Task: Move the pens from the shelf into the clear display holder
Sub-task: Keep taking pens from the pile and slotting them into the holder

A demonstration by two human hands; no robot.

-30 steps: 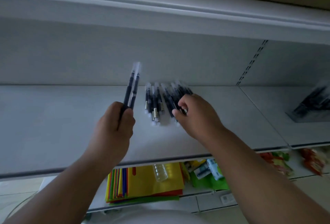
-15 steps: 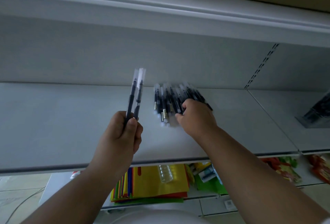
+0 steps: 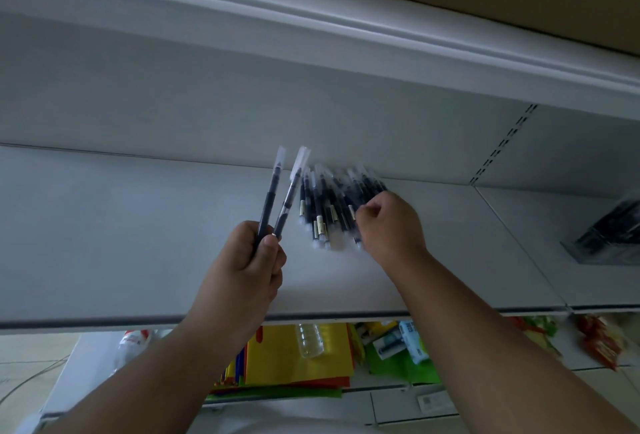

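In the head view, two pens (image 3: 278,198) in clear sleeves are gripped at their lower ends by the left hand (image 3: 251,260), fingers curled round them and thumb pressed against them; the pens are held above the white shelf (image 3: 121,243), their tops splayed slightly apart and pointing up and away. Just to their right, a pile of pens (image 3: 332,205) lies on the shelf, dark barrels in clear wrappers, fanned out and somewhat blurred. The right hand (image 3: 389,226) is set on the right side of this pile with its fingers curled down into the pens; whether any pen is actually pinched cannot be told, since the fingertips are hidden.

At the far right edge of the shelf a clear display holder (image 3: 609,239) is seen, blurred, with dark pens inside it, well apart from both hands.

On the lower shelf, coloured folders (image 3: 298,361) are stacked, with a clear plastic bottle (image 3: 309,340) lying on them.
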